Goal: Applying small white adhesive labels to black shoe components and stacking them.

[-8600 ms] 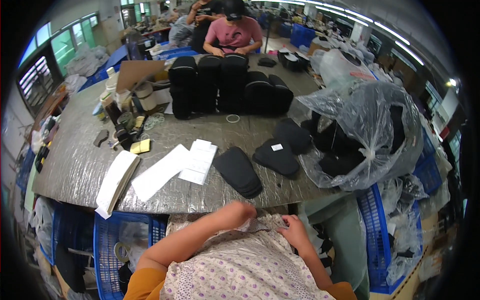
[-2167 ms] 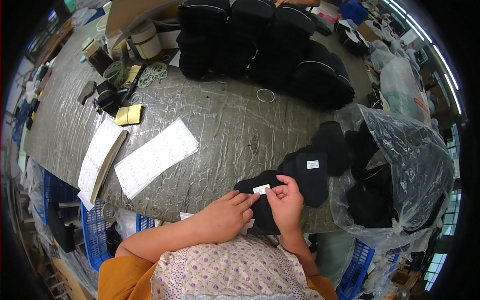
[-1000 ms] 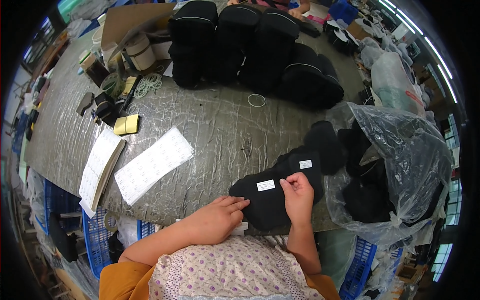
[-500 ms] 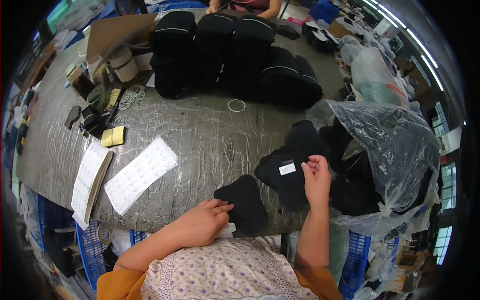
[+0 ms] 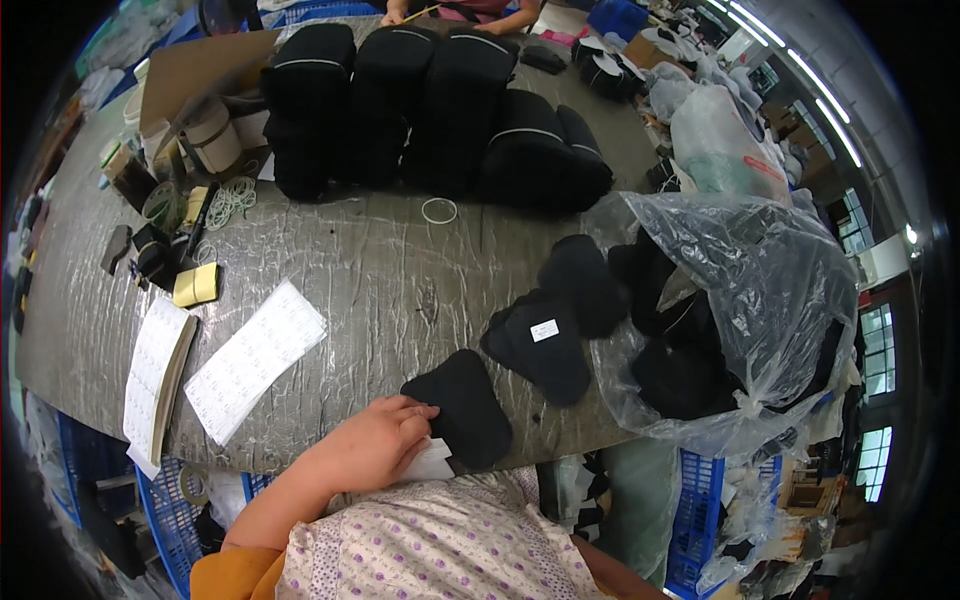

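My left hand [image 5: 378, 440] rests at the table's near edge with its fingers curled. Its fingertips touch the left side of a black, rounded fabric piece [image 5: 465, 405] lying flat. A strip of white paper labels [image 5: 430, 462] sticks out from under the curled fingers, which seem to hold it. To the right lies another black fabric piece [image 5: 545, 365] with a small white label [image 5: 543, 330] on it. A further black piece [image 5: 585, 280] touches it from behind. Of my right arm only the forearm [image 5: 615, 575] shows at the lower edge; the hand is out of sight.
Sheets of white labels [image 5: 255, 365] and a thick label stack [image 5: 155, 375] lie left. Tall banded stacks of black pieces [image 5: 385, 120] stand at the back. A clear plastic bag [image 5: 780, 300] holding black pieces sits right. Jars [image 5: 210, 140] stand back left; a co-worker's hands [image 5: 395, 18] show beyond.
My right hand has left the labelled black piece and dropped out of view toward the lower edge. The left hand stays at its black piece. The whole view has shifted slightly.
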Tool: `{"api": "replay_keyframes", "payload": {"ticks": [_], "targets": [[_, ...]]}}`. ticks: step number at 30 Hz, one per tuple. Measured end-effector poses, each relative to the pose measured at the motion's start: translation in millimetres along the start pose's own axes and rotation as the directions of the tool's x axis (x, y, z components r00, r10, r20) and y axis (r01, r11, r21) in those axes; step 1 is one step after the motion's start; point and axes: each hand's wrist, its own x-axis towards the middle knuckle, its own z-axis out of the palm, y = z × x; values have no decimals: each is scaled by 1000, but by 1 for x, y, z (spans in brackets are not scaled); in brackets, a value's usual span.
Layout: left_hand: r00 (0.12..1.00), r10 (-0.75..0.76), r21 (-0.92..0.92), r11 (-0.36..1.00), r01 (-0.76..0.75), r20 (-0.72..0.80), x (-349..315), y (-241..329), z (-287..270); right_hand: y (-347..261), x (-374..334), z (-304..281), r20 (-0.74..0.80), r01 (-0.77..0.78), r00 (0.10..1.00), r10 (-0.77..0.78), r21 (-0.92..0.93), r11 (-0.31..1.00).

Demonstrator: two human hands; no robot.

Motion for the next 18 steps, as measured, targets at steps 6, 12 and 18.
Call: {"api": "replay_keyframes", "payload": {"ticks": [6, 12, 18], "targets": [[1000, 22, 1, 1000, -22, -13, -4, 0, -4, 0, -3, 24, 18, 2, 1000, -2, 9, 1000], [999, 12, -32, 999, -13, -35, -12, -5, -2, -7, -1, 22, 40, 7, 999, -6, -33, 999], [999, 7, -46, 999, -9, -44, -19, -11, -2, -17, -2, 20, 52, 12, 999, -8, -72, 997]]}}
